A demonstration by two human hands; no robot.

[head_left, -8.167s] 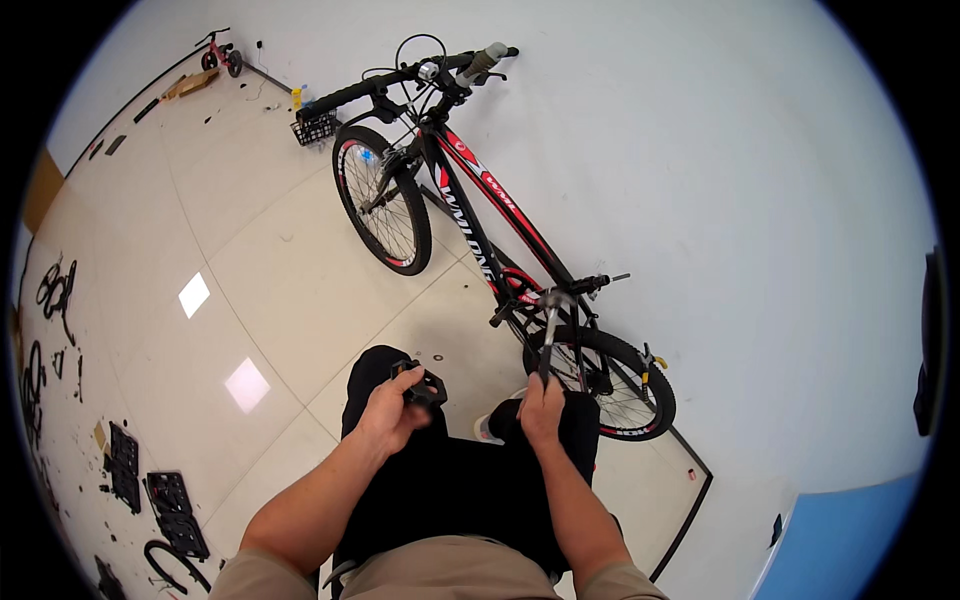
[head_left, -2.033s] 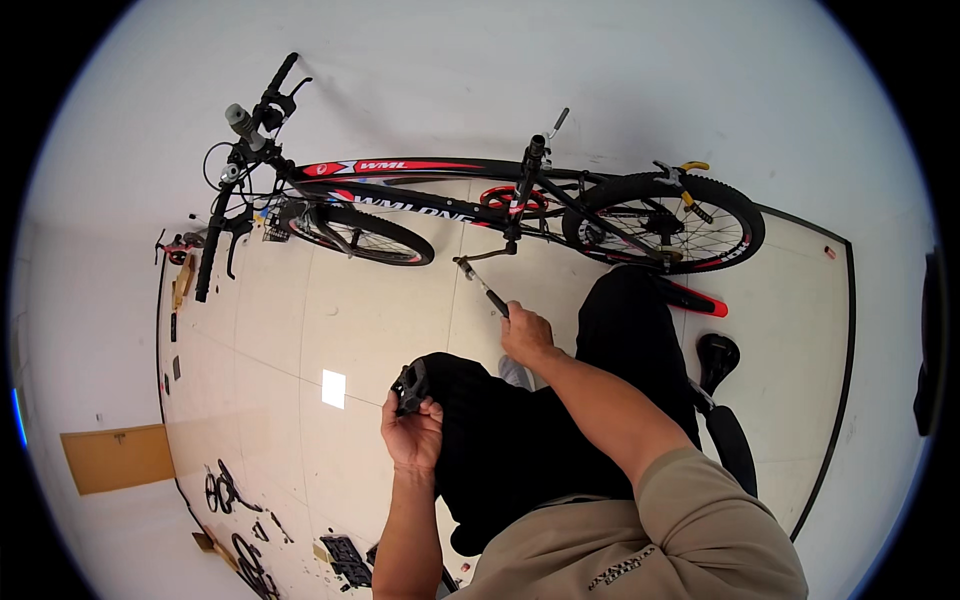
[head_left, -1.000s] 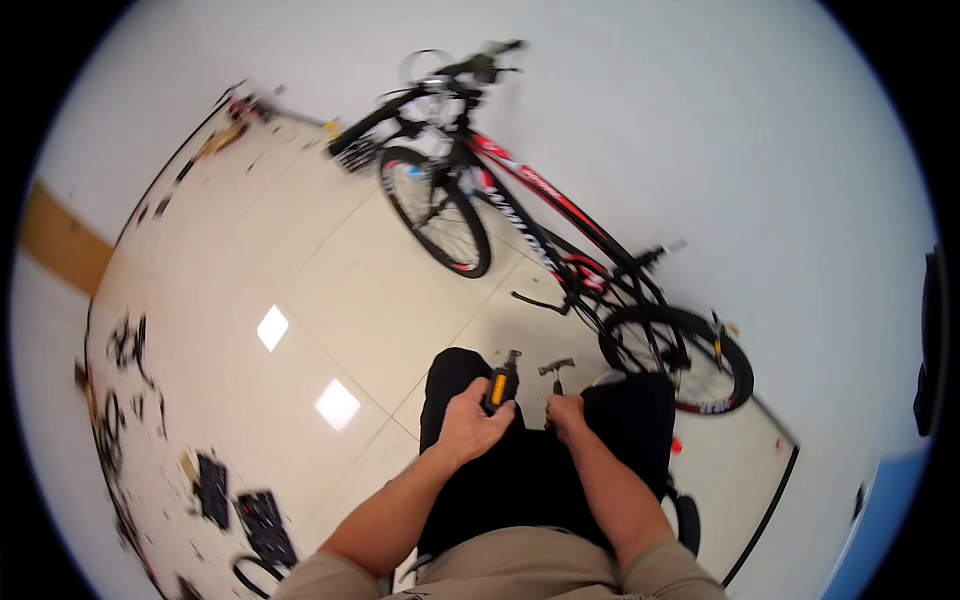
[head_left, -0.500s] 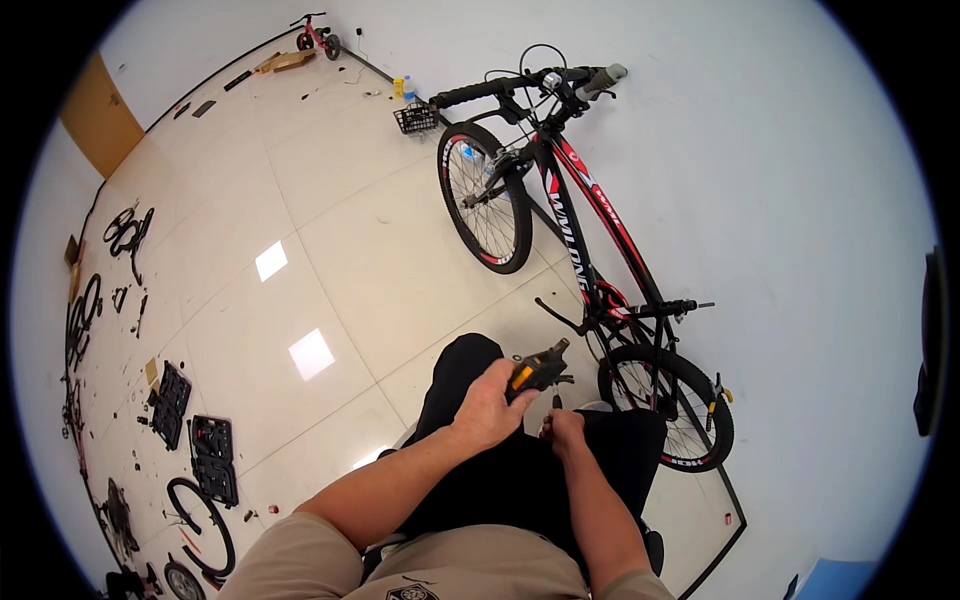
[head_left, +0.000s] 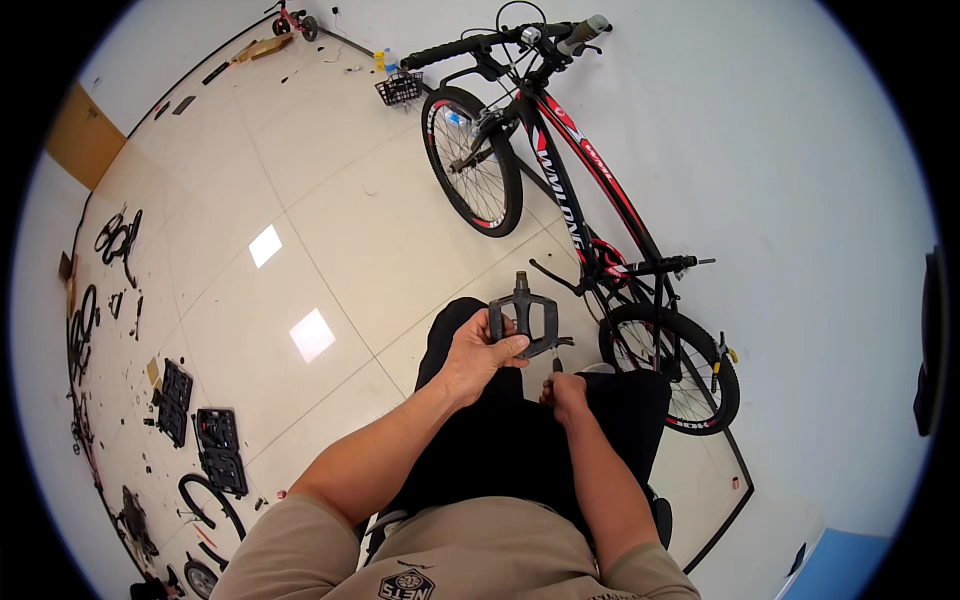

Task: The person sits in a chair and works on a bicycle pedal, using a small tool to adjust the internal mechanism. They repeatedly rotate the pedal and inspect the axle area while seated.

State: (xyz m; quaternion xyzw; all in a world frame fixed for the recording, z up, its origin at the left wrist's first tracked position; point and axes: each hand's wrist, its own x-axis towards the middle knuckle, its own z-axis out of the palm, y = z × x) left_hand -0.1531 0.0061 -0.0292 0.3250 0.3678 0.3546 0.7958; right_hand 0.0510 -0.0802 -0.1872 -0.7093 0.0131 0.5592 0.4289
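Observation:
Above my lap, my left hand [head_left: 472, 362] grips a black bicycle pedal [head_left: 522, 308] by its near left side, thumb lying across the frame. The pedal's flat, open cage faces up, with its short axle end pointing away from me. Close by on the right, my right hand [head_left: 566, 392] is closed around a slim dark-handled tool [head_left: 557, 366] held upright; its top end sits beside the pedal's right corner, and I cannot tell its exact kind or whether the two touch. A black and red bicycle [head_left: 575, 210] leans on the wall ahead to the right.
A crank arm [head_left: 553, 277] juts from the bicycle toward my knees. On the left floor lie an open black tool case [head_left: 218, 448], another case [head_left: 174, 402], a loose tyre [head_left: 212, 505] and scattered parts. A wire basket [head_left: 400, 89] stands by the front wheel.
My left hand has turned the pedal from edge-on to flat, its axle now pointing away, and raised it slightly. My right hand with the tool has shifted slightly upward in view.

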